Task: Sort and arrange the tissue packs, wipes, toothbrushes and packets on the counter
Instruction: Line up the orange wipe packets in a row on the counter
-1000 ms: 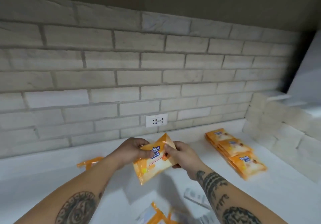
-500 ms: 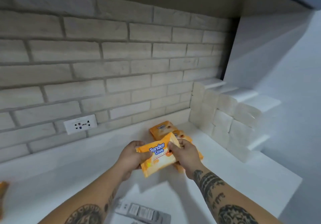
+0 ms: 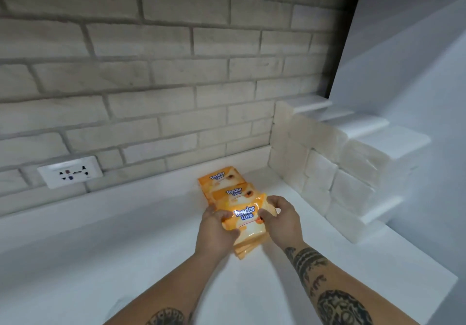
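Observation:
An orange wipes pack point(image 3: 245, 220) marked "Tender Love" sits at the near end of an overlapping row of orange wipes packs point(image 3: 222, 180) on the white counter point(image 3: 126, 236). My left hand point(image 3: 214, 231) grips its left edge and my right hand point(image 3: 280, 213) grips its right edge. The pack rests on the packs beneath it. White tissue packs point(image 3: 320, 175) are stacked like steps against the right end of the counter.
A brick wall runs along the back with a white socket plate point(image 3: 70, 172) at the left. The counter's right edge point(image 3: 438, 292) drops off near the tissue stack. A white wall rises at the right.
Both hands have carried the wipes pack right and down, from in the air onto the near end of the orange row. My view has swung right, so the items at the left are out of sight.

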`<state>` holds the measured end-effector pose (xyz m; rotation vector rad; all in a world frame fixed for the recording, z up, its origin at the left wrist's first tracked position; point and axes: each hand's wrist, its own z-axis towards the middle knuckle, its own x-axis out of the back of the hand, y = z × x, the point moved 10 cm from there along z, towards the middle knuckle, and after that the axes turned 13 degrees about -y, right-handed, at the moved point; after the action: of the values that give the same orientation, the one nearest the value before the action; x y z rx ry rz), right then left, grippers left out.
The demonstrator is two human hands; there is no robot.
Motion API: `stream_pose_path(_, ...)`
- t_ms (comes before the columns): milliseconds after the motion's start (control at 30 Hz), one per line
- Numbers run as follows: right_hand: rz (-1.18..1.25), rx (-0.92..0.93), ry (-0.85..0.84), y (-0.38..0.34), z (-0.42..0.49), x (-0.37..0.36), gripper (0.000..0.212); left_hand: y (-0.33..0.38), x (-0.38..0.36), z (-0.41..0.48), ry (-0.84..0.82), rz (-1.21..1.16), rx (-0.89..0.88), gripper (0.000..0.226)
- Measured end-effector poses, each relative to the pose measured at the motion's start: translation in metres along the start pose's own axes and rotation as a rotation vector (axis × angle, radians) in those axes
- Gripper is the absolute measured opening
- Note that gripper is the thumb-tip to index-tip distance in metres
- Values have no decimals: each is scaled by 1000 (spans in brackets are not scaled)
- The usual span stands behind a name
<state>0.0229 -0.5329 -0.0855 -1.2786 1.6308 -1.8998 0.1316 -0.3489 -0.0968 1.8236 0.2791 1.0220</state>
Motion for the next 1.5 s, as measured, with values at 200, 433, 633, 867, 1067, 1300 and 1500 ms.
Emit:
stream_pose_path(200, -537, 108, -172, 16, 15, -19, 32, -7, -28, 12, -38, 162, 20, 45)
stream_pose_path(433, -827, 57, -383, 27, 11, -41, 46, -6, -40, 9, -10, 544, 37, 51)
stream_pose_path(633, -848, 46, -406, 30, 7, -45, 49, -9, -41, 6, -60, 625, 46, 55)
stream_pose_path(867, -720, 152, -248, -8, -24, -54, 41, -28, 6, -32, -74, 537, 102, 50)
stream_pose_path(1067, -577, 306, -285, -47, -85, -127, 29, -94, 87, -103, -22, 380, 206, 45)
stream_pose_path(1300, -550, 378, -554, -89, -204, -256, 31, -190, 183, -235, 53, 432, 434, 37)
stream_pose_path(1500, -647, 422, -758, -108, -295, -344, 37, -260, 220, -330, -12, 534, 633, 62)
